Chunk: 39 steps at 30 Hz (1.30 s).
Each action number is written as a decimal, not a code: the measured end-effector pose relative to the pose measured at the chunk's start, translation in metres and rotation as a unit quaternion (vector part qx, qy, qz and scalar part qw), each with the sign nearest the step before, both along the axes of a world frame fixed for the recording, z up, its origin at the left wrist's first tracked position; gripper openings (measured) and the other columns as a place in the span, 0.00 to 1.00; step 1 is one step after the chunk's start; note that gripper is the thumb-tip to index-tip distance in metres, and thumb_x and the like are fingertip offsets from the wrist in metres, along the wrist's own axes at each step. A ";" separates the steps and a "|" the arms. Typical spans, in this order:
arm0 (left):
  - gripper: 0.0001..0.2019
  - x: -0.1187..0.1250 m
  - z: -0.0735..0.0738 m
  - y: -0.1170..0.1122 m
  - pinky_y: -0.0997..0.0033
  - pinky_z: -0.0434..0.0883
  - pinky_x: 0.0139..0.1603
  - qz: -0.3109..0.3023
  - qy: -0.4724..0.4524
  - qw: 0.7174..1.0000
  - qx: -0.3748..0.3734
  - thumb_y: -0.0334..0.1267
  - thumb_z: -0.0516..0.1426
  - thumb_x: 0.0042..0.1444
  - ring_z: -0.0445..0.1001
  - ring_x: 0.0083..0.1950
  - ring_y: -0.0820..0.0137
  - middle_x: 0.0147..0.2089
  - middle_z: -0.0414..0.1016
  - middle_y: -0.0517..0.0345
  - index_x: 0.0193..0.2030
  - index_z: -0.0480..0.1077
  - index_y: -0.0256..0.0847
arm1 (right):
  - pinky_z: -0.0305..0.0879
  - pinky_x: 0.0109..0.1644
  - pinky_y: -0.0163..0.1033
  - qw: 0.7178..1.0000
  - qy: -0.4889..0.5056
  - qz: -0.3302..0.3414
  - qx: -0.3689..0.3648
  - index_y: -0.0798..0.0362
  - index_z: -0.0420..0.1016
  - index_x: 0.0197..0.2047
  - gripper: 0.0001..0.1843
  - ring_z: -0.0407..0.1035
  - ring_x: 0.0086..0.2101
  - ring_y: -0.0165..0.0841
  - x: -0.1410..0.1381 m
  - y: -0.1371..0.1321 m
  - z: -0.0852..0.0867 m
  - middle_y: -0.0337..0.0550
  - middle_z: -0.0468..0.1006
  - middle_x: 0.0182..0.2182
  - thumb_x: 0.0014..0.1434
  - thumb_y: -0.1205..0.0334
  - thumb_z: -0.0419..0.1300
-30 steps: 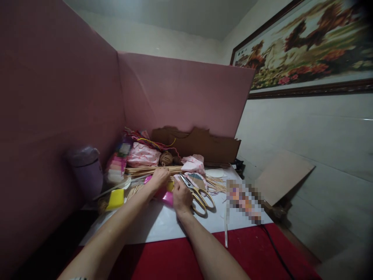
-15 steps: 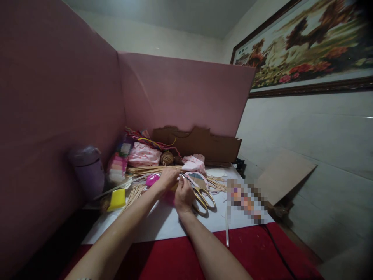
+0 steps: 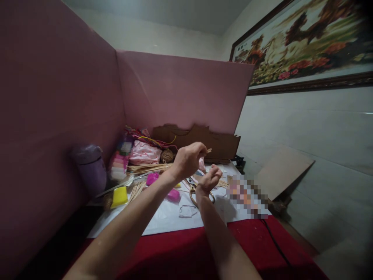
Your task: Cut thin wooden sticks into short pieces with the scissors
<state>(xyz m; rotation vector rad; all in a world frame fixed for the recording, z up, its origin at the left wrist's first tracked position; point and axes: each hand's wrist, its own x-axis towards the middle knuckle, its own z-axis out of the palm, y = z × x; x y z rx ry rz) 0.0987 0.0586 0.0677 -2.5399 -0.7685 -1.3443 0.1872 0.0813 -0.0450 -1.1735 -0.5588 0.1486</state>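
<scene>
My left hand [image 3: 189, 158] is raised over the middle of the table, its fingers closed. Short pale wooden stick ends [image 3: 209, 151] poke out beyond its fingertips. Just below and to the right, my right hand [image 3: 208, 182] has its fingers curled together; whatever they hold is hidden. Gold-handled scissors [image 3: 192, 191] lie beneath the right hand, partly covered by it. Pink patterned cloth [image 3: 201, 164] shows between the hands. Magenta packets [image 3: 174, 195] rest left of the scissors, and a thin-outlined flat piece [image 3: 187, 211] lies on the white sheet [image 3: 159, 222].
Wooden sticks [image 3: 136, 191], a yellow packet [image 3: 119, 196] and a purple cup [image 3: 91, 169] stand or lie at the left. Behind are a twine ball [image 3: 167, 156], bundled yarn [image 3: 145, 134] and torn cardboard [image 3: 195, 140]. Pink panels [image 3: 180, 93] enclose the back and left.
Both hands have lifted and shifted right from the table's middle, and are now slightly apart. Stick ends now show at my left fingertips. The magenta packet and outlined piece are uncovered.
</scene>
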 end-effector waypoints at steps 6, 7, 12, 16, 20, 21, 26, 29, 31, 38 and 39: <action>0.12 -0.057 -0.016 -0.026 0.76 0.66 0.35 0.010 0.105 0.987 0.120 0.29 0.42 0.61 0.69 0.36 0.74 0.37 0.70 0.53 0.34 0.65 0.35 | 0.62 0.44 0.39 0.996 -0.074 0.058 -0.009 0.54 0.65 0.35 0.22 0.68 0.38 0.36 -0.015 -0.003 -0.006 0.51 0.74 0.36 0.63 0.49 0.37; 0.13 -0.067 -0.033 -0.025 0.75 0.67 0.35 0.016 0.141 0.981 0.134 0.29 0.42 0.61 0.69 0.36 0.73 0.37 0.70 0.52 0.34 0.66 0.35 | 0.61 0.44 0.39 0.994 -0.088 0.066 -0.014 0.55 0.66 0.35 0.23 0.68 0.37 0.35 -0.019 -0.004 -0.008 0.51 0.74 0.35 0.63 0.49 0.37; 0.12 -0.102 -0.118 -0.010 0.72 0.69 0.33 0.084 0.265 0.957 0.084 0.26 0.45 0.59 0.70 0.32 0.71 0.33 0.70 0.53 0.31 0.67 0.36 | 0.60 0.40 0.38 0.971 -0.203 0.123 -0.033 0.55 0.68 0.31 0.23 0.67 0.33 0.35 -0.034 -0.008 -0.019 0.49 0.74 0.30 0.64 0.51 0.38; 0.09 -0.106 -0.144 -0.003 0.72 0.70 0.33 0.108 0.273 0.956 0.014 0.24 0.48 0.57 0.70 0.32 0.72 0.32 0.70 0.55 0.31 0.68 0.37 | 0.59 0.39 0.37 0.944 -0.288 0.152 -0.047 0.55 0.69 0.31 0.23 0.67 0.33 0.34 -0.039 -0.009 -0.026 0.48 0.75 0.30 0.65 0.54 0.38; 0.09 -0.103 -0.146 -0.005 0.72 0.71 0.36 0.118 0.246 0.962 -0.017 0.24 0.50 0.56 0.73 0.34 0.71 0.35 0.73 0.53 0.33 0.69 0.37 | 0.58 0.38 0.35 0.931 -0.318 0.163 -0.073 0.54 0.70 0.31 0.23 0.67 0.32 0.33 -0.040 -0.008 -0.030 0.46 0.75 0.30 0.65 0.55 0.39; 0.09 -0.103 -0.145 -0.006 0.72 0.72 0.37 0.119 0.238 0.964 -0.016 0.24 0.50 0.56 0.74 0.36 0.71 0.37 0.74 0.52 0.35 0.69 0.37 | 0.57 0.37 0.35 0.930 -0.319 0.164 -0.078 0.55 0.70 0.30 0.23 0.67 0.32 0.33 -0.040 -0.007 -0.031 0.46 0.76 0.30 0.65 0.55 0.39; 0.13 -0.108 -0.142 -0.013 0.71 0.73 0.40 0.131 0.197 0.971 0.028 0.22 0.49 0.55 0.76 0.39 0.70 0.44 0.76 0.48 0.41 0.71 0.36 | 0.55 0.32 0.34 0.927 -0.317 0.167 -0.115 0.55 0.71 0.29 0.23 0.67 0.29 0.32 -0.041 -0.005 -0.035 0.45 0.76 0.27 0.64 0.53 0.41; 0.13 -0.108 -0.138 -0.018 0.70 0.74 0.40 0.143 0.170 0.973 0.060 0.22 0.49 0.56 0.76 0.41 0.68 0.45 0.76 0.46 0.41 0.71 0.35 | 0.55 0.29 0.33 0.925 -0.306 0.188 -0.126 0.55 0.71 0.28 0.24 0.67 0.25 0.30 -0.043 -0.005 -0.037 0.42 0.75 0.24 0.64 0.52 0.42; 0.13 -0.107 -0.137 -0.020 0.69 0.74 0.41 0.150 0.157 0.974 0.072 0.23 0.48 0.56 0.76 0.42 0.67 0.46 0.76 0.46 0.41 0.72 0.35 | 0.55 0.29 0.32 0.921 -0.305 0.205 -0.131 0.55 0.71 0.28 0.24 0.67 0.23 0.29 -0.043 -0.006 -0.037 0.41 0.74 0.21 0.64 0.52 0.42; 0.17 -0.115 -0.131 -0.021 0.66 0.74 0.45 0.210 0.067 0.975 0.036 0.23 0.47 0.56 0.76 0.46 0.64 0.49 0.75 0.46 0.46 0.72 0.36 | 0.58 0.31 0.30 0.857 -0.372 0.324 -0.148 0.51 0.76 0.36 0.17 0.71 0.28 0.30 -0.049 -0.013 -0.035 0.37 0.79 0.24 0.63 0.57 0.47; 0.17 -0.117 -0.130 -0.021 0.65 0.74 0.46 0.217 0.060 0.974 0.024 0.23 0.47 0.56 0.76 0.47 0.64 0.50 0.75 0.46 0.47 0.72 0.37 | 0.58 0.32 0.30 0.852 -0.376 0.340 -0.135 0.50 0.76 0.39 0.16 0.72 0.30 0.30 -0.050 -0.014 -0.035 0.37 0.80 0.26 0.63 0.57 0.47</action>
